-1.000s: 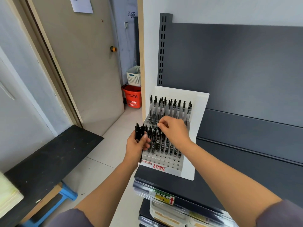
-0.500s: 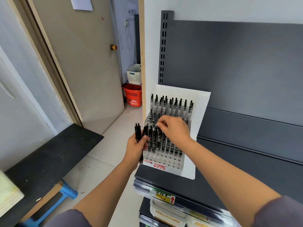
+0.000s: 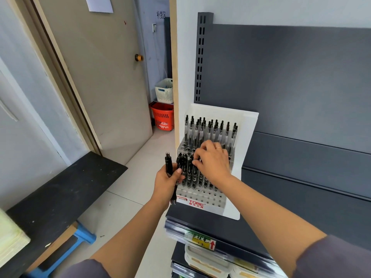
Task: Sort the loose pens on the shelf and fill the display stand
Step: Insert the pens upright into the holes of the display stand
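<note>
- Left hand: clenched round a bundle of black pens. They stand upright, tips poking out under the fist, just left of the stand.
- Right hand: over the stand's middle rows, fingers curled down onto the pen tops. I read it as a pinch on one pen going in. That pen is lost among the others, though, so I can't tell if the hand grasps or only presses.
- Stand: sits on the shelf at its left end, backed against the grey panel.
- Done so far: the back row looks full, clear barrels with black tops. The middle rows hold dark pens on the left side. Their right side is hidden under the right hand.
- Still open: the front holes above the red logo have no pens, several rows of them. A few holes on the step in front of the back row also look bare.
- The only loose pens I see are the bundle. Any others on the shelf would be out of view.
- My call: about halfway, maybe a bit past. The current step is feeding pens from the bundle into the middle rows one by one.
- I judge the bundle too small to fill the front holes, so more stock is likely needed.
- Around: yellow price tag on the shelf edge, red basket and white basket by the door, dark desk at left.
</note>
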{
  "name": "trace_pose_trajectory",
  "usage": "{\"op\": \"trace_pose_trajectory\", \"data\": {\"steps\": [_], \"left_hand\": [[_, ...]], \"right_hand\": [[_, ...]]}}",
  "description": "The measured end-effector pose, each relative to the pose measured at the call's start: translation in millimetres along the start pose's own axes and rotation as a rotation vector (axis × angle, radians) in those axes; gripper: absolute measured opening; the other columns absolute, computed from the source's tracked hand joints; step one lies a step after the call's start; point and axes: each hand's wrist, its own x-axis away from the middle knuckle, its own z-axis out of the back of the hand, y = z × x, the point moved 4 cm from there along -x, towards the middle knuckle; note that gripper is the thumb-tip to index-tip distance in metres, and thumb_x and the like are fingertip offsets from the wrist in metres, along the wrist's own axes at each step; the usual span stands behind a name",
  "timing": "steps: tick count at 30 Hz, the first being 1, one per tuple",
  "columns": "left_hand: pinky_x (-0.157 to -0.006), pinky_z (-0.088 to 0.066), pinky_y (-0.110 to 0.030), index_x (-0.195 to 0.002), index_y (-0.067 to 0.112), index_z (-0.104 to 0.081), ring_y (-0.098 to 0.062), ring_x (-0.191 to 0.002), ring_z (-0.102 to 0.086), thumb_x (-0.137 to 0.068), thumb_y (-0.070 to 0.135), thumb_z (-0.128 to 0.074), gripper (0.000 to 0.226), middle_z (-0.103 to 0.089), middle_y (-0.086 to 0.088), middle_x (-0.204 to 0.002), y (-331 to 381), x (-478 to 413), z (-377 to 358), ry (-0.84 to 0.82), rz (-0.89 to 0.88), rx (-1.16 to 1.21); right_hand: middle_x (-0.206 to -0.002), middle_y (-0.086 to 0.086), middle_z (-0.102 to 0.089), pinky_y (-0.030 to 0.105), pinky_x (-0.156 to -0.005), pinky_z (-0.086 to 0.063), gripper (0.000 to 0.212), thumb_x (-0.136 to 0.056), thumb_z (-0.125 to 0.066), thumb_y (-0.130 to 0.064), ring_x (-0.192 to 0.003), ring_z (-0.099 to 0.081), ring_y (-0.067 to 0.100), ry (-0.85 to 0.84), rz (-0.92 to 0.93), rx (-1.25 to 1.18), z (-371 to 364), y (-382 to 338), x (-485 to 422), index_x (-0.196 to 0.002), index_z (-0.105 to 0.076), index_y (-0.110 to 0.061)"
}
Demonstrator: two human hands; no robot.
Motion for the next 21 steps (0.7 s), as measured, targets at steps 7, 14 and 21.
{"op": "trace_pose_trajectory", "data": {"steps": [7, 14, 21], "left_hand": [[-0.067, -0.049, -0.025, -0.093, 0.016, -0.056, -0.013, -0.065, -0.057, -0.092, 0.006, -0.054, 0.01, -0.059, -0.001, -0.073, 6, 2, -11, -0.013, -0.036, -0.001], [-0.067, -0.053, -0.021, -0.093, 0.021, -0.058, -0.013, -0.074, -0.063, -0.09, 0.005, -0.057, 0.016, -0.066, 0.0, -0.084, 12, 11, -40, -0.052, -0.077, -0.05], [-0.074, -0.051, -0.027, -0.097, 0.017, -0.06, -0.013, -0.079, -0.059, -0.092, 0.009, -0.056, 0.01, -0.064, 0.001, -0.084, 10, 20, -52, -0.08, -0.067, -0.114]], "right_hand": [[-0.103, -0.004, -0.056, 0.035, -0.083, -0.045, 0.028, -0.097, -0.045, -0.039, -0.097, -0.054, 0.016, -0.025, -0.037, -0.378, 17, -2, 2, -0.104, -0.065, -0.022], [-0.068, -0.012, -0.062, 0.024, -0.067, -0.049, 0.015, -0.086, -0.066, -0.035, -0.064, -0.064, 0.006, -0.027, -0.218, -0.589, 25, 7, 13, -0.075, -0.061, -0.026], [-0.067, -0.007, -0.064, 0.041, -0.069, -0.058, 0.013, -0.089, -0.062, -0.026, -0.056, -0.064, 0.006, -0.054, -0.286, -0.633, 32, 26, 25, -0.076, -0.058, -0.023]]}}
